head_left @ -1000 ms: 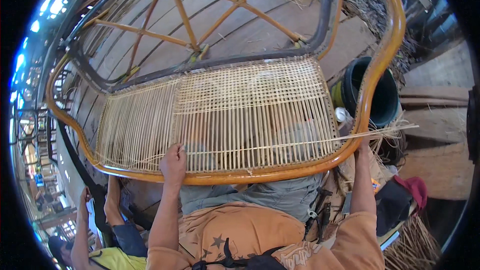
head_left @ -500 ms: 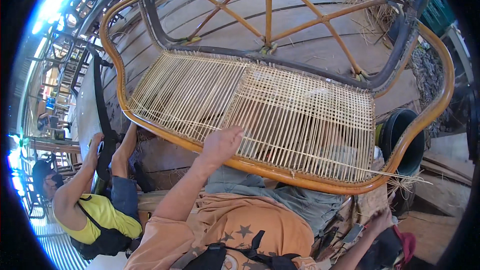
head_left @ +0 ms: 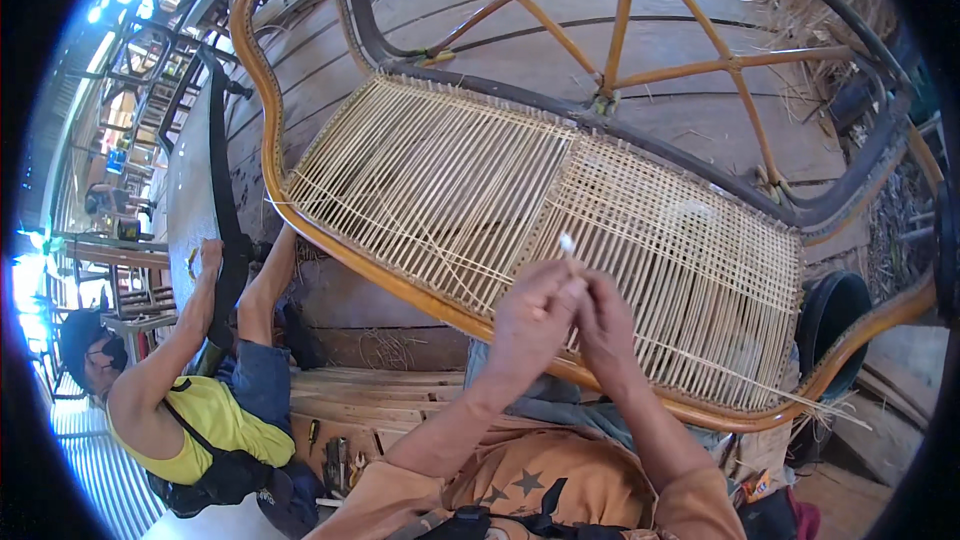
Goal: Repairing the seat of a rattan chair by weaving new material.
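My left hand (head_left: 530,320) and my right hand (head_left: 608,328) meet above the front part of a rattan bench seat, fingers pinched together. From between their fingertips a small white-tipped piece (head_left: 567,241) sticks up; its kind is too small to make out. Under them lies the cane seat panel (head_left: 440,160), with strands running front to back. Its right half (head_left: 700,230) has a close cross weave toward the back, while the front there shows mostly open strands. A few loose strands (head_left: 450,258) cross the left half. The curved brown front rail (head_left: 400,292) runs before my body.
At the left a person in a yellow top (head_left: 225,420) handles a long dark curved piece (head_left: 222,200). A screwdriver (head_left: 313,435) and other hand tools lie beside my left arm. A dark bucket (head_left: 838,325) stands by the bench's right end. Crossed poles (head_left: 622,20) form the backrest.
My right hand has come up from the things at the lower right to meet my left hand. The left has risen off the front rail area. The view has shifted.
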Demonstrator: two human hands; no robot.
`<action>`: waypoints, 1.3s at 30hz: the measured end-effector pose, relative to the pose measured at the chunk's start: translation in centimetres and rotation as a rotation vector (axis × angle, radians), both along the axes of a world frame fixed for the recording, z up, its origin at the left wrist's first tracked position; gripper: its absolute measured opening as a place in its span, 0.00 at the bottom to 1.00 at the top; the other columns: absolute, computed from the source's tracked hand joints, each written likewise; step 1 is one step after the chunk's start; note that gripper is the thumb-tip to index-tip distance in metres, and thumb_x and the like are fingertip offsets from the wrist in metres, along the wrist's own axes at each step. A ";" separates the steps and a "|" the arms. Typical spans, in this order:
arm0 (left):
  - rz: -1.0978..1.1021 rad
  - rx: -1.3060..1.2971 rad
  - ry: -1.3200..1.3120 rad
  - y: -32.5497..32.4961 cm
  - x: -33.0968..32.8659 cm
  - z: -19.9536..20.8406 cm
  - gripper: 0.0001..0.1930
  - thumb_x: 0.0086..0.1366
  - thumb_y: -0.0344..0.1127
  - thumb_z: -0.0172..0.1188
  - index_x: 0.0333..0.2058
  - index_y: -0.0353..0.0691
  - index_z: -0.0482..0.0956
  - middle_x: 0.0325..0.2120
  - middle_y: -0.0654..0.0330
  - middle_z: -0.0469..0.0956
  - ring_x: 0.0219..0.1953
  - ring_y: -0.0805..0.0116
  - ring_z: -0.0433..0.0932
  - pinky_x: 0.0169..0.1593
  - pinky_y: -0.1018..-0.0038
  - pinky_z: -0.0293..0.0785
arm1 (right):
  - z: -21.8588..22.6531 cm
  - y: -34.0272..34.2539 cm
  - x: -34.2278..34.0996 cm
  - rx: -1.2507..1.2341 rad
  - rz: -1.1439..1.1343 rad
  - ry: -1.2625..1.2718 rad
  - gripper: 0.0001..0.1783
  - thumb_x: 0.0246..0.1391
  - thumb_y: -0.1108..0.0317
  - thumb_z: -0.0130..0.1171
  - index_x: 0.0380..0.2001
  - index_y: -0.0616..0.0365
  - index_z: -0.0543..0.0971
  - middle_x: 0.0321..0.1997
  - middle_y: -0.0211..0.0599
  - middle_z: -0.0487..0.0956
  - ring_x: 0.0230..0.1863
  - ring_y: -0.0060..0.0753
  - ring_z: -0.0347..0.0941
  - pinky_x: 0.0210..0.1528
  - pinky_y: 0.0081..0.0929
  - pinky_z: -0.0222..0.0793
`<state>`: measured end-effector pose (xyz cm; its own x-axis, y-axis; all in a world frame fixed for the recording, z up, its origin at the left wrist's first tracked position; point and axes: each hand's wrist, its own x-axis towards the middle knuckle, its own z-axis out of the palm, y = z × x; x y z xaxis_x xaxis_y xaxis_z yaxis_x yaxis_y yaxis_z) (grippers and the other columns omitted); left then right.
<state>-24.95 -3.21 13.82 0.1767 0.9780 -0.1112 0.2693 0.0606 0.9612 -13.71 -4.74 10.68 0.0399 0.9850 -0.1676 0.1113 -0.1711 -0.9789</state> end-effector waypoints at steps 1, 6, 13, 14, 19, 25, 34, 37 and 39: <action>0.136 -0.007 -0.001 1.0 -0.9 -1.0 0.12 0.67 0.36 0.55 0.44 0.37 0.78 0.34 0.59 0.75 0.34 0.72 0.76 0.36 0.77 0.73 | -0.3 1.4 -0.9 -0.010 0.002 -0.006 0.09 0.61 0.66 0.52 0.41 0.58 0.73 0.26 0.38 0.76 0.28 0.31 0.75 0.30 0.31 0.72; 0.352 -0.273 0.155 6.0 -5.1 -1.7 0.12 0.68 0.38 0.53 0.42 0.36 0.78 0.27 0.62 0.76 0.30 0.77 0.73 0.32 0.80 0.69 | -5.8 8.1 -1.1 0.343 0.174 -0.495 0.09 0.57 0.68 0.54 0.40 0.55 0.77 0.34 0.42 0.79 0.34 0.48 0.74 0.37 0.35 0.73; 0.163 -0.479 0.193 8.3 -5.1 -6.0 0.11 0.67 0.35 0.48 0.37 0.34 0.77 0.20 0.65 0.73 0.17 0.81 0.66 0.22 0.82 0.64 | -10.7 13.2 -1.6 0.196 0.197 -0.819 0.09 0.51 0.65 0.58 0.37 0.50 0.79 0.37 0.38 0.77 0.41 0.46 0.70 0.45 0.38 0.68; 0.167 -0.493 0.192 8.7 -5.1 -6.3 0.11 0.67 0.35 0.48 0.37 0.34 0.77 0.20 0.65 0.73 0.17 0.81 0.66 0.22 0.82 0.64 | -10.5 13.3 -1.8 0.185 0.208 -0.817 0.09 0.51 0.65 0.58 0.37 0.50 0.79 0.37 0.38 0.77 0.41 0.46 0.70 0.45 0.38 0.68; 0.102 -0.610 0.205 10.1 -5.0 -7.6 0.15 0.66 0.39 0.48 0.31 0.33 0.77 0.19 0.55 0.77 0.22 0.65 0.74 0.31 0.68 0.69 | -11.1 13.6 -1.9 0.185 0.161 -0.750 0.04 0.50 0.67 0.57 0.32 0.50 0.77 0.35 0.35 0.77 0.40 0.45 0.70 0.42 0.40 0.66; 0.008 -0.601 0.237 10.9 -4.9 -8.1 0.11 0.66 0.34 0.47 0.35 0.34 0.77 0.18 0.64 0.74 0.15 0.79 0.67 0.20 0.81 0.64 | -11.2 13.5 -1.3 0.360 0.121 -0.670 0.07 0.49 0.72 0.58 0.33 0.50 0.76 0.35 0.34 0.78 0.38 0.43 0.71 0.40 0.37 0.67; 0.000 -0.720 0.198 11.8 -4.8 -8.0 0.12 0.65 0.35 0.47 0.35 0.33 0.77 0.18 0.64 0.74 0.15 0.79 0.67 0.20 0.80 0.64 | -11.2 14.0 -1.0 0.307 0.120 -0.546 0.07 0.48 0.74 0.58 0.32 0.53 0.73 0.30 0.36 0.77 0.34 0.45 0.72 0.37 0.39 0.68; -0.020 -0.702 0.199 12.1 -4.5 -8.2 0.12 0.66 0.35 0.46 0.35 0.33 0.77 0.18 0.63 0.74 0.16 0.78 0.68 0.20 0.80 0.64 | -11.2 14.0 -0.9 0.253 0.103 -0.503 0.11 0.46 0.75 0.59 0.35 0.54 0.72 0.29 0.37 0.77 0.33 0.46 0.72 0.36 0.41 0.68; -0.039 -0.665 0.225 12.2 -4.4 -8.3 0.12 0.66 0.34 0.46 0.35 0.33 0.77 0.18 0.63 0.74 0.16 0.78 0.68 0.20 0.80 0.64 | -11.3 14.0 -1.0 0.191 0.090 -0.465 0.14 0.45 0.76 0.59 0.37 0.54 0.71 0.29 0.37 0.77 0.33 0.47 0.73 0.36 0.42 0.68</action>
<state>-29.35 9.01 5.53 0.1132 0.6834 -0.7213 0.4712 0.6022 0.6445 -14.69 9.29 -0.59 -0.0187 0.9993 0.0311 0.5487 0.0362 -0.8352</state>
